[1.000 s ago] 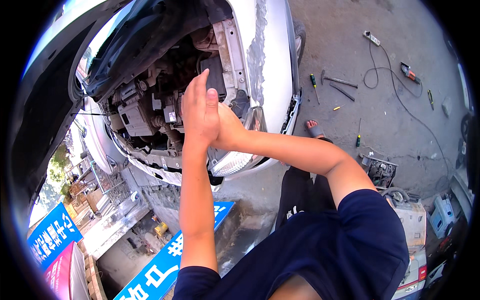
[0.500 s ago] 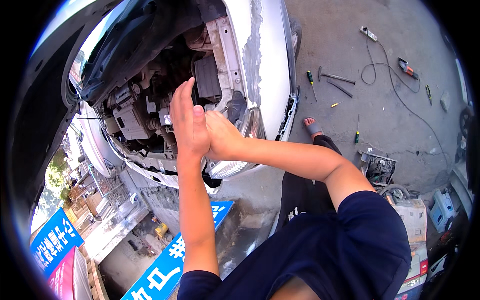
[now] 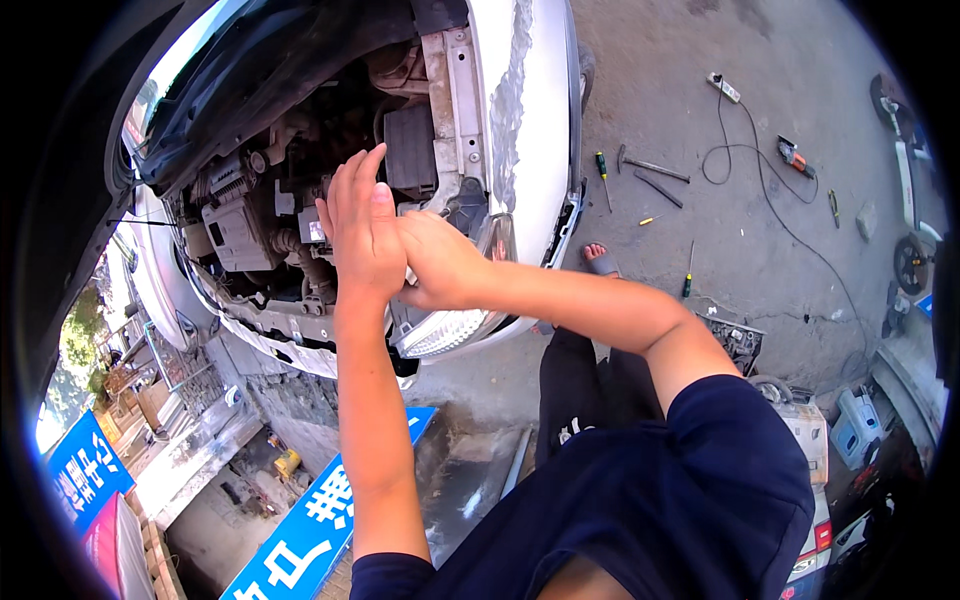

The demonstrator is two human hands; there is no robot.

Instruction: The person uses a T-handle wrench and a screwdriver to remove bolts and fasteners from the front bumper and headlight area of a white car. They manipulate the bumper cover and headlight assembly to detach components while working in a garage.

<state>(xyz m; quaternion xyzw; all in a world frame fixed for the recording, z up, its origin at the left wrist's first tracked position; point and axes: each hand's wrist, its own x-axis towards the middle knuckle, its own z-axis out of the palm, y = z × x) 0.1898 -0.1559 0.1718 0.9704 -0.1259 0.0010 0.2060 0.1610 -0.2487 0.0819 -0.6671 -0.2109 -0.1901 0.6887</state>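
My left hand point(image 3: 365, 240) is stretched out with fingers and thumb pointing up, over the engine bay point(image 3: 240, 235) of a white car point(image 3: 535, 130) with its hood up. My right hand point(image 3: 440, 260) is pressed against the side and palm of my left one, fingers bent in and partly hidden, so whether anything is between them cannot be seen. Close below are the clear headlight point(image 3: 440, 335) and a front corner with a rough grey patch point(image 3: 507, 110) along the fender.
On the concrete at right lie screwdrivers point(image 3: 603, 175), a hammer point(image 3: 650, 170), a power strip point(image 3: 722, 88), an angle grinder point(image 3: 795, 160) and cables. Machinery point(image 3: 730, 340) and a blue container point(image 3: 858, 425) sit lower right. Blue signboards point(image 3: 300, 545) and a ledge are lower left.
Both hands have shifted left, still together, and the left hand's fingers have fanned slightly. The view has turned a little, so the car and floor objects appear shifted left.
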